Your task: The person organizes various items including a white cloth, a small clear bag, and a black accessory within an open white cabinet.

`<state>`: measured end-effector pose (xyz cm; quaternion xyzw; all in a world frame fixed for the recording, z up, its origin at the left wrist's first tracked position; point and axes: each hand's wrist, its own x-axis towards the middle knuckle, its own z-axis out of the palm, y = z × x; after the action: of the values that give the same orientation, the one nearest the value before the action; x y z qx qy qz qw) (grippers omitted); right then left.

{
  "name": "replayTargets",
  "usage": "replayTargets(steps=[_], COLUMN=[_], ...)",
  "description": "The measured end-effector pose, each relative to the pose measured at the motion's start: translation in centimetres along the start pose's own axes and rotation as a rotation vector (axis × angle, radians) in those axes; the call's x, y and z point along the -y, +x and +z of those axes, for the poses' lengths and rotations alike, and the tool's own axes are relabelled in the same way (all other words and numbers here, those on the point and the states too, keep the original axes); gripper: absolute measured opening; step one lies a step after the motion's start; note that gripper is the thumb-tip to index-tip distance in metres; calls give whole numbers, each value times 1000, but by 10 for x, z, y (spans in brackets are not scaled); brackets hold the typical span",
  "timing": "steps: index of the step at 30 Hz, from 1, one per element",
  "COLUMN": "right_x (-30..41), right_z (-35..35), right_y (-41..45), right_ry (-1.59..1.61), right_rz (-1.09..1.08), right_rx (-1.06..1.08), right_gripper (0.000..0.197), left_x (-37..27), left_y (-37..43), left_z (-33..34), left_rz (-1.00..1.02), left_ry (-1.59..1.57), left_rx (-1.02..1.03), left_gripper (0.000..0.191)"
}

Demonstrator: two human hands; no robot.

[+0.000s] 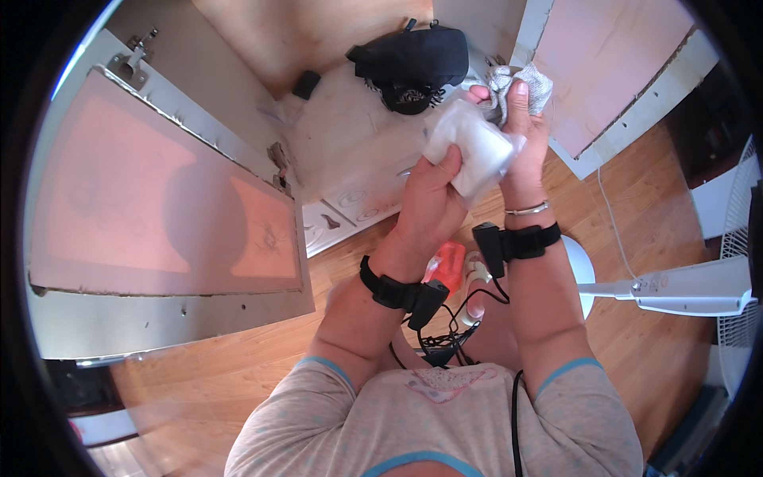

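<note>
My left hand point(438, 191) grips a white packet in clear plastic point(471, 140), its thumb pressed on the near side. Beyond it, my right hand point(524, 128) holds a crumpled grey-white cloth point(524, 86) between thumb and fingers. The packet overlaps part of my right palm, so some of those fingers are hidden. Both hands are raised in front of an open cabinet. On the pale surface inside the cabinet point(334, 131) lies a black bag point(417, 56), with a black item with patterned fringe point(411, 98) against its near side.
Open cabinet doors stand left point(149, 197) and right point(608, 65). A small black object point(306, 84) lies inside the cabinet. A white electric fan point(691, 289) is at the right, its cord point(614, 226) trailing over the wood floor point(626, 358). A red plastic bag point(448, 265) sits below my wrists.
</note>
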<state>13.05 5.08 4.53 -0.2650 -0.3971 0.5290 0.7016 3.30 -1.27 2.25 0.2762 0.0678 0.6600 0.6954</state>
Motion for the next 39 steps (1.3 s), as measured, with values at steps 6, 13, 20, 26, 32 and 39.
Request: replayTargets(steps=[6,13,20,26,32,39], right_x=[22,30,8,-5,-11,-33], right_z=[-24,-23,-13,-20,9,23], right_y=[6,-18,-20,-20,-35,-44], right_ry=[167,-429,-871,-458,90,439], right_rz=[153,326,132,283,363,534], right_rx=[190,357,412,296,217,206], right_gripper=[61,53,32,37,54,45], left_x=[-7,-7,-15,-43,-37,-26], left_y=[-2,2,7,16,16,12], left_z=[-19,-27,-33,-46,-54,-31], left_rz=[-81,19,132,218,194,239], left_ry=[-13,101,202,28,-88,79], left_rx=[-12,-86,-360,-363,-343,-363], left_gripper=[49,41,36,35,35,33])
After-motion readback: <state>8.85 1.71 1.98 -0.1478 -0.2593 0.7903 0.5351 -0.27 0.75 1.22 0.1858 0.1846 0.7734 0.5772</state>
